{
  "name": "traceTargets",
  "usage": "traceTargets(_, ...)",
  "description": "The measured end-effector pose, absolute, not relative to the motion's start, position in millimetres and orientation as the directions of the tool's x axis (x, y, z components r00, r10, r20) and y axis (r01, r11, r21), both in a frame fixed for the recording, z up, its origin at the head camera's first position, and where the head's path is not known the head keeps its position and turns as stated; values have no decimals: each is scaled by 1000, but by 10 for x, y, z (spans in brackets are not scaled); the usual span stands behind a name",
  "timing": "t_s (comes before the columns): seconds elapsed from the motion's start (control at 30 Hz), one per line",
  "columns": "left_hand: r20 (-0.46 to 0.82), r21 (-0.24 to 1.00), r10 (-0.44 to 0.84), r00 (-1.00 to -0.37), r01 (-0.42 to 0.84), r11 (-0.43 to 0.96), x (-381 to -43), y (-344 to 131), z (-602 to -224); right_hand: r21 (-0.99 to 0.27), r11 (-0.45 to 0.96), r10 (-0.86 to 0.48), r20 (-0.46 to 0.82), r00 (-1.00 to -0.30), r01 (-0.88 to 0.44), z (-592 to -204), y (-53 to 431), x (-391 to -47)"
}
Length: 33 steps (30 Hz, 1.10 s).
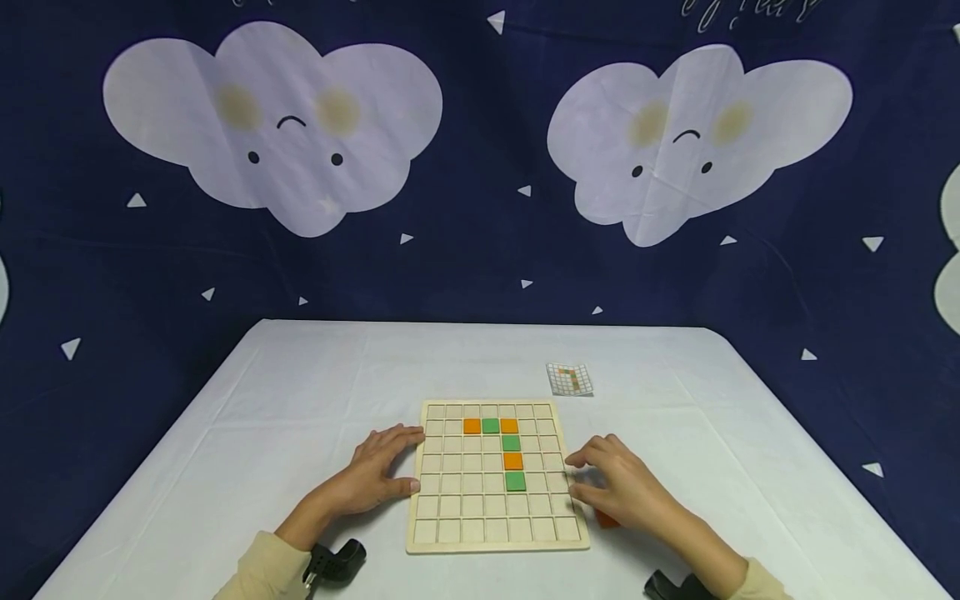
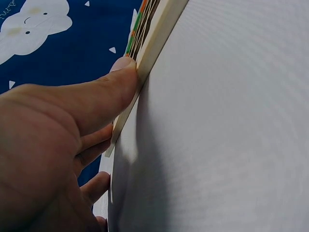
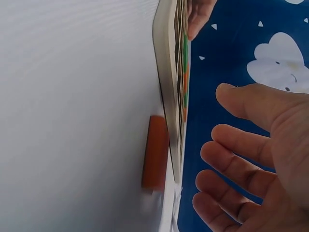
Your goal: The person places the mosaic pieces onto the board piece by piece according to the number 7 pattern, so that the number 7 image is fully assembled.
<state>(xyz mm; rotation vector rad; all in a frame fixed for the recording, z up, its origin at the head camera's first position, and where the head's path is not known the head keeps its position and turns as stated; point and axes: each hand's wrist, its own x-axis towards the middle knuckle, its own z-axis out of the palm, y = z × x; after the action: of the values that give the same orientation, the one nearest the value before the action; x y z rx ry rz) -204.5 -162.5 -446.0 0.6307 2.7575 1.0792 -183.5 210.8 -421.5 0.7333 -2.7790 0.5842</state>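
Observation:
A wooden grid board [image 1: 450, 529] lies on the white table. On it, orange [image 1: 472, 427] and green [image 1: 515, 482] square tiles form a short row, with a column running down from the row's right end. My left hand [image 1: 371, 471] touches the board's left edge with its thumb and fingertips, the fingers fairly straight. My right hand [image 1: 626, 483] is at the right edge, fingers loosely bent and nothing between them. Beside the board, partly hidden under that hand, is an orange piece [image 3: 155, 153]; its top shows in the head view.
A small printed card [image 1: 570, 379] with a coloured grid pattern lies behind the board's right corner. Black devices [image 1: 337, 562] are near both wrists. Behind the white table [image 1: 315, 375] hangs a dark blue cloth [image 1: 480, 275] with clouds and triangles.

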Motion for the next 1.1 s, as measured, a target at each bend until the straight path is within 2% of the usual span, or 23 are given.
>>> traceTargets(0.57,37,673,405,-914,323,666,-2040,-1610,-4447,-302,796,-428,331,-841,-524,-4276,2315,-1702)
traceTargets(1.1,29,677,408,-912,319,663,-2047,-1614,-4452,-267,766,-483,362,-797,-585,-4337,2493,-1585)
